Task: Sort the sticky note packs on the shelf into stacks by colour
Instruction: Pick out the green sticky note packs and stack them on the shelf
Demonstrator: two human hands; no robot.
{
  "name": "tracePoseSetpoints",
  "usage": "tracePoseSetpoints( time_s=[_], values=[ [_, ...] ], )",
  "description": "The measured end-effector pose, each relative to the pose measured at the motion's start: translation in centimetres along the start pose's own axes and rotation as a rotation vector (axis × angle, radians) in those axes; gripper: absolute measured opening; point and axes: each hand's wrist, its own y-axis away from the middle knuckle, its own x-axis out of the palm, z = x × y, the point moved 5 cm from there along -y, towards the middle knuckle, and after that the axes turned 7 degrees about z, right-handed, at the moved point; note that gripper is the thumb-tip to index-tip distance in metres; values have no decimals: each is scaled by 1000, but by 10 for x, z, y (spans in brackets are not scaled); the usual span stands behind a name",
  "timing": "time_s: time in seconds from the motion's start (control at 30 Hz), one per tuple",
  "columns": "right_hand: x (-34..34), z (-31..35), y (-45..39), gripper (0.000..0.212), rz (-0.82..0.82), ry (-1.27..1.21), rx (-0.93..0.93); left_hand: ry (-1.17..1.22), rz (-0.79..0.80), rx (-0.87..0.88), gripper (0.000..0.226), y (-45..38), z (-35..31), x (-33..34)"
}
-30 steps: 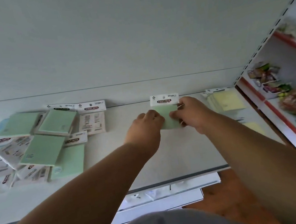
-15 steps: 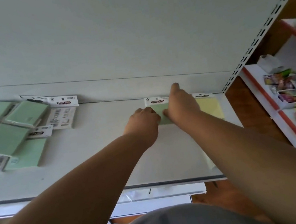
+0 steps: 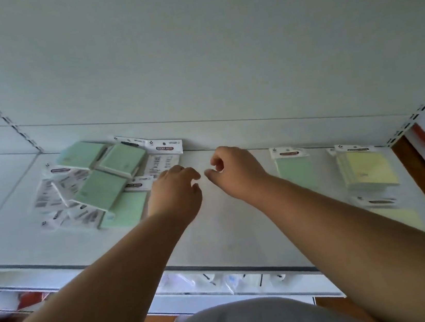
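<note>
Both hands hover over the bare middle of the white metal shelf (image 3: 223, 229), and neither holds anything. The left hand (image 3: 176, 190) has its fingers loosely curled and sits just beside the jumbled heap of pale green sticky note packs in clear wrappers with white header cards (image 3: 95, 184) on the far left. The right hand (image 3: 234, 170) is half closed on nothing, thumb and forefinger near each other but apart.

To the right, a single pale green sticky note pack (image 3: 296, 170) lies flat against the back wall. Further right lies a stack of pale yellow sticky note packs (image 3: 366, 170), with another yellow pack nearer the front edge.

The packs look light and fairly stiff, being small paper blocks, though the glossy wrap is probably slippery and the header card floppy. A pinch across the block's edges, thumb on top and fingers beneath, should serve better than pulling the card. Several heaped packs lie face down and overlapping, so lifting one may drag its neighbours.
</note>
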Motion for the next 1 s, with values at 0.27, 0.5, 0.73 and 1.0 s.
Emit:
tracePoseSetpoints(
  time_s=[0.27, 0.5, 0.73, 1.0],
  values=[
    [84, 119, -59, 27, 34, -215, 30, -92, -74, -136, 29, -1, 149, -69],
    [114, 129, -95, 22, -11, -594, 496, -133, 24, -130, 46, -5, 181, -77],
    [117, 130, -103, 10, -141, -859, 567, -179, 93, -65, 60, -16, 182, -78],
    [99, 109, -68, 11, -194, -1053, 421, 259, -62, 16, 44, -23, 165, -79]
  ],
)
